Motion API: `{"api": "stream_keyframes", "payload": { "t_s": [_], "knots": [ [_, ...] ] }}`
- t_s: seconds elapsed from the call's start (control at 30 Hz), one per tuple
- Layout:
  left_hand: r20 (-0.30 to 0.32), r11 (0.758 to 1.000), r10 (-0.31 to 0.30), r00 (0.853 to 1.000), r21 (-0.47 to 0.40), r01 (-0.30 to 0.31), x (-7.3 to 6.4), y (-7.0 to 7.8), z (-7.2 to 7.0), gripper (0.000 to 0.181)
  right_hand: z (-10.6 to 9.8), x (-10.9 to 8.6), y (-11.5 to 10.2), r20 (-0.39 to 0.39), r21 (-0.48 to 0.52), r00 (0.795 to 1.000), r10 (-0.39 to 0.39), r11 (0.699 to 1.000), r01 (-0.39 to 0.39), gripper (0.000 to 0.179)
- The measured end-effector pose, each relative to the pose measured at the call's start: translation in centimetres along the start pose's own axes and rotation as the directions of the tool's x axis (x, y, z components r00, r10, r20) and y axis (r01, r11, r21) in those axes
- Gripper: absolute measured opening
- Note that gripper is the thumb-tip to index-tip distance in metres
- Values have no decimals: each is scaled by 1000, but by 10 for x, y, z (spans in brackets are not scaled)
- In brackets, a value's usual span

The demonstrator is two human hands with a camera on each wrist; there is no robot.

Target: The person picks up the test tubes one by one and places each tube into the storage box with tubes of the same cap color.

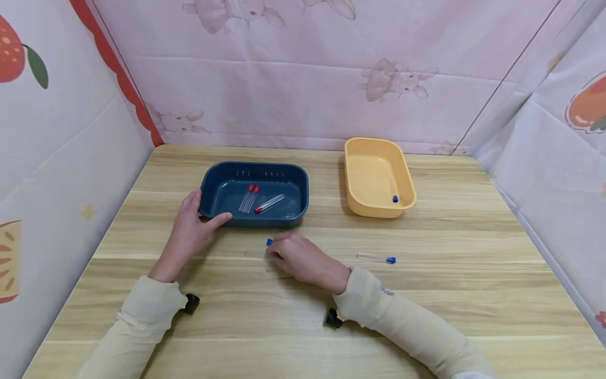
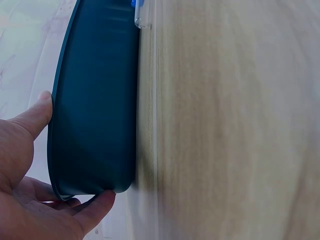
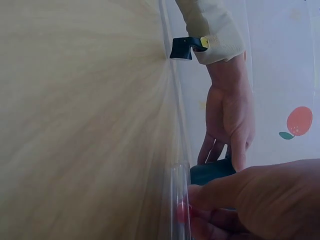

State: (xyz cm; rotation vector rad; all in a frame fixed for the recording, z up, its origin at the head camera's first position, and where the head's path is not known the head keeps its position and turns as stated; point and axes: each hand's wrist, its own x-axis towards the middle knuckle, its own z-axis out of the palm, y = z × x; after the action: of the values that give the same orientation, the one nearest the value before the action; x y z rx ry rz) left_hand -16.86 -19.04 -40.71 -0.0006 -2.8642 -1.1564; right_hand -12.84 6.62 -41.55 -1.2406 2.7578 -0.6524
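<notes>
My left hand [image 1: 189, 231] grips the left end of a dark blue plastic bin [image 1: 265, 222], thumb at the front rim and fingers around the end wall. Inside the bin lie several clear test tubes with red caps [image 1: 256, 188]. My right hand [image 1: 300, 257] is low over the table in front of the bin, fingers curled. In the right wrist view its thumb and fingers pinch at a red cap [image 3: 183, 212], beside a clear tube [image 3: 179, 175]. A blue cap [image 1: 269, 242] shows just past the fingertips; the hand hides part of these tubes.
A yellow bin [image 1: 355, 202] stands at the back right, holding a blue-capped tube [image 1: 395, 198]. Another blue-capped test tube [image 1: 374, 257] lies on the wooden table [image 1: 454, 305] right of my right hand. Printed cloth hangs behind the table and along both sides.
</notes>
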Motion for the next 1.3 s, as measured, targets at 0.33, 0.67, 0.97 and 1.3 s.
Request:
{"api": "stream_keyframes", "payload": {
  "t_s": [0.33,0.67,0.97,1.3],
  "knots": [
    [1,1000,1,1000,7,-2,-1,1,0,100,1,6,-6,39,34,999,24,999,-26,13],
    [-1,1000,4,1000,8,-4,-3,1,-1,101,3,12,-11,52,50,998,26,998,-29,17],
    [-3,1000,-10,1000,2,10,-2,1,0,98,5,25,-14,67,39,998,18,999,-21,9],
    [4,1000,3,1000,2,-3,0,0,-1,105,9,34,-20,106,64,993,42,997,-49,7]
  ]
}}
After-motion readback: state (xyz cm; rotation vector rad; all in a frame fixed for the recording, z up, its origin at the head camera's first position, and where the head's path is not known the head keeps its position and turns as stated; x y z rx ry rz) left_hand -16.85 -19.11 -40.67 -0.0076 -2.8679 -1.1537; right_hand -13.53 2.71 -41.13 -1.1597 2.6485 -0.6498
